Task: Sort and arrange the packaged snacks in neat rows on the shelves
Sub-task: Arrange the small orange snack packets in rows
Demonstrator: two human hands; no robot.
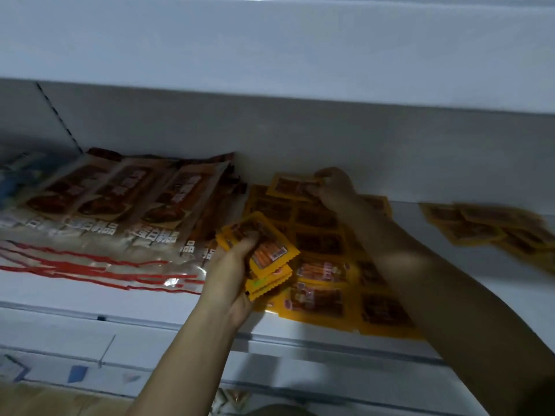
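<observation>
The snacks are small yellow packets with zigzag edges and a dark brown and red picture on the front. Many of them lie flat in rows (321, 265) on the white shelf (90, 298), a little right of the middle, and they reach from the back wall almost to the front edge.

The left hand (231, 280) holds a small stack of packets (264, 253); the thumb presses on top and the fingers curl under the stack. This stack is above the left side of the rows, near the front of the shelf. The right hand (333, 187) reaches to the back and pinches one packet (292, 187) by its right edge, just above the far end of the rows. The right forearm crosses over the rows and hides a part of them.

More yellow packets lie in a loose group (492, 229) at the right, apart from the rows; they are blurred. At the left lie large bags (120, 205) with brown pictures, white letters and red edges, overlapping each other, and they touch the left side of the rows. Something blue (15, 181) is at the far left, too blurred to tell. An upper shelf (270, 49) hangs over all and shades the back.
</observation>
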